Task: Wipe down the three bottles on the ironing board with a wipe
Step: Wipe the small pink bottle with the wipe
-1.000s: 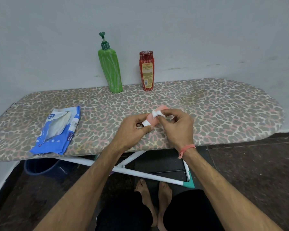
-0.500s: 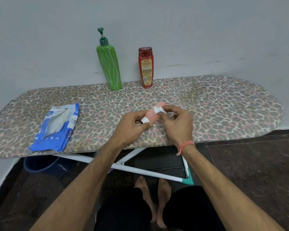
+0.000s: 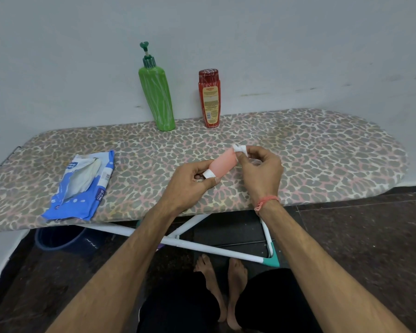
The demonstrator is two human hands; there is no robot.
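- The small pink plastic bottle (image 3: 224, 164) with a white cap was held tilted above the middle of the leopard-print ironing board (image 3: 322, 159), cap end low and toward the person, the other end raised toward the wall.
- The left hand (image 3: 190, 186) gripped the bottle at its capped end, fingers and thumb curled round the white cap.
- The right hand (image 3: 262, 171) pinched a small crumpled white wipe (image 3: 239, 149) between thumb and fingertips, pressed against the bottle's upper end.
- A thin orange thread bracelet (image 3: 265, 202) circled the right wrist.
- The tall green plastic pump bottle (image 3: 157, 97) stood upright at the board's far edge, against the pale wall.
- The red plastic bottle with a yellow label (image 3: 209, 98) stood upright just beside it on the right, also at the far edge; the two did not touch.
- A blue and white pack of wet wipes (image 3: 82, 186) lay flat on the board's left part, its flap open, well apart from the hands.
- Below the board showed its white metal legs (image 3: 202, 248) with a teal foot, a dark blue bucket (image 3: 58, 239) and the person's bare feet (image 3: 221, 284) on a dark floor.
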